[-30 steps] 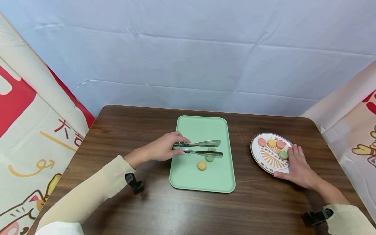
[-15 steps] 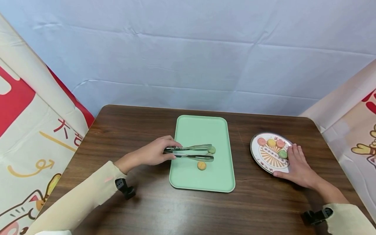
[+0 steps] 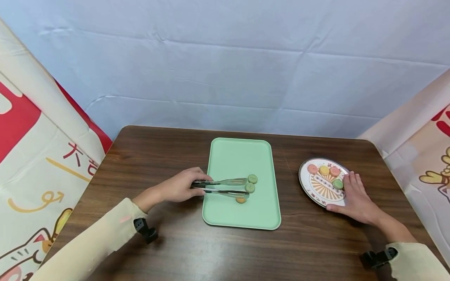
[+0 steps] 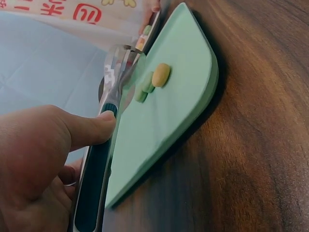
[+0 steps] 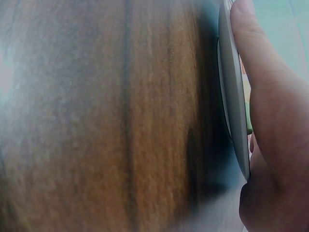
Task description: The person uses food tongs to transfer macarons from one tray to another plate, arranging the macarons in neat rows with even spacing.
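My left hand (image 3: 179, 186) grips metal tongs (image 3: 233, 181) with dark handle inserts, thumb along one arm in the left wrist view. The tongs' arms are apart and reach over a pale green tray (image 3: 242, 156). Two green macaron-like cookies (image 3: 250, 187) lie together just past the tips. A yellow cookie (image 3: 240, 201) is partly hidden under the nearer arm; it shows whole (image 4: 161, 75) in the left wrist view. At the right, my right hand (image 3: 360, 203) rests on the rim of a round patterned plate (image 3: 307, 186), fingers extended, thumb along the edge.
On the plate sit several cookies: two pink (image 3: 312, 169), one yellow (image 3: 324, 170) and one green (image 3: 337, 184). Tray and plate stand apart on a dark wooden table (image 3: 225, 253). A pale cloth (image 3: 225, 70) hangs behind it, with printed cloths at both sides.
My left hand has drawn the tongs left and slightly toward me. The green cookies, earlier partly covered, now show; the nearer arm now overlaps the yellow one. My right hand stays on the plate.
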Available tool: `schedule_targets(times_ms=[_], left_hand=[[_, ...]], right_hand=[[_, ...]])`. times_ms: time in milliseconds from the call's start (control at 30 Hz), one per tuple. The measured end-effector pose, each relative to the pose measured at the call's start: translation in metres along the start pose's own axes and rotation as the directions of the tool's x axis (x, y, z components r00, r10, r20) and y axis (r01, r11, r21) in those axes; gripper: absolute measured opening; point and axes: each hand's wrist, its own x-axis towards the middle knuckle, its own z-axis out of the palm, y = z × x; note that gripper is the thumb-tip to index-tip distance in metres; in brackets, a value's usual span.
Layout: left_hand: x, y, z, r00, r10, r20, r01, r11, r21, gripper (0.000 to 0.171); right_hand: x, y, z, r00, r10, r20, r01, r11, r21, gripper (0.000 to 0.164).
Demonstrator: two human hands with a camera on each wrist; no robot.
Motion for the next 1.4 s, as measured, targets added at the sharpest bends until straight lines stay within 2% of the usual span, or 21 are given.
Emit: schedule_targets(times_ms=[367, 667, 1400], left_hand=[[-0.006, -0.009, 0.010, 1.000, 0.007, 0.000, -0.007, 1.000, -0.009, 0.035], [-0.005, -0.011, 0.015, 1.000, -0.004, 0.027, 0.004, 1.000, -0.013, 0.035], [-0.005, -0.012, 0.024, 1.000, -0.011, 0.010, 0.011, 1.000, 0.026, 0.034]], right_hand=[[0.001, 0.002, 0.002, 0.999, -0.023, -0.023, 0.023, 1.000, 0.012, 0.134], [0.000, 0.001, 0.001, 1.000, -0.007, -0.001, 0.007, 1.000, 0.005, 0.133], [0.000, 0.000, 0.000, 1.000, -0.013, -0.003, 0.013, 1.000, -0.001, 0.133]])
